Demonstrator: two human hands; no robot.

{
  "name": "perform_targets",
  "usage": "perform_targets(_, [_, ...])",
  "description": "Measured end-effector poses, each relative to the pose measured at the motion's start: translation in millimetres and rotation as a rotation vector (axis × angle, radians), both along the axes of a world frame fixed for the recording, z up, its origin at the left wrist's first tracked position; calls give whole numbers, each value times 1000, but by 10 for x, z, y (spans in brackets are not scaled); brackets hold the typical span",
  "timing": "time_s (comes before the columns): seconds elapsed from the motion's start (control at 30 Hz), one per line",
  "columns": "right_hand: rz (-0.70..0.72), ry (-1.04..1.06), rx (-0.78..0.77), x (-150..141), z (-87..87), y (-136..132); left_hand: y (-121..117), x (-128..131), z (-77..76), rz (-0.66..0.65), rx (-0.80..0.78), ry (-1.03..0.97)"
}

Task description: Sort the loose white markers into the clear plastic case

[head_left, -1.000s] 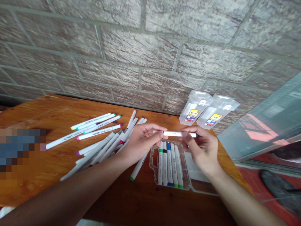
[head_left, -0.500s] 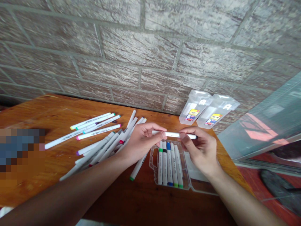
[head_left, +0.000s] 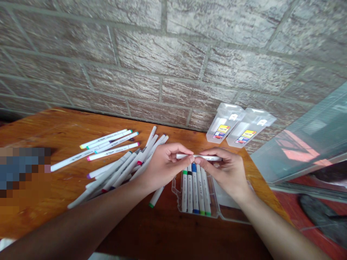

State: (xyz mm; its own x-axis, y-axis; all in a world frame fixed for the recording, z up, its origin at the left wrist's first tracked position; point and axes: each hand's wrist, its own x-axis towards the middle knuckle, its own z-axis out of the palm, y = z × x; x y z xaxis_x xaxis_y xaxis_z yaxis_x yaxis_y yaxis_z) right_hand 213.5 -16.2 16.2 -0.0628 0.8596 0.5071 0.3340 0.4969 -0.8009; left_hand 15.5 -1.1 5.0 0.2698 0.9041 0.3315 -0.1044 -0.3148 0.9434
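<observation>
A white marker (head_left: 208, 157) lies level between my two hands, above the far end of an open clear plastic case (head_left: 218, 211). My left hand (head_left: 169, 162) pinches its left part between thumb and fingers. My right hand (head_left: 226, 169) grips it to the right, the two thumbs nearly meeting at the middle. Inside the case's left half several white markers (head_left: 195, 191) lie side by side, with green, black and blue bands showing. A single green-ended marker (head_left: 156, 198) rests on the table left of the case, partly behind my left wrist.
Left of my hands spreads a loose pile of white markers (head_left: 119, 173) with coloured ends. Farther left lie several more markers (head_left: 108, 139). Two clear plastic boxes (head_left: 240, 124) with labels stand at the back right of the wooden table (head_left: 54, 133), against the brick wall (head_left: 135, 72).
My right hand has slid left along the marker toward my left hand, and the dark right end no longer shows. Printing on the barrel now faces me.
</observation>
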Motion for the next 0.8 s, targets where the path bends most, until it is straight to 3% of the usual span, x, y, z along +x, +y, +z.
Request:
perform_targets(0.33, [41,118,-176,-8,-9,30,-43,1,14,-1,83,13])
perform_targets(0.67, [123,205,-267,-11,66,43,-17,-7,29,7,-55,-45])
perform_targets(0.8, [133,258,-334,5,66,43,24,3,39,55,-109,-158])
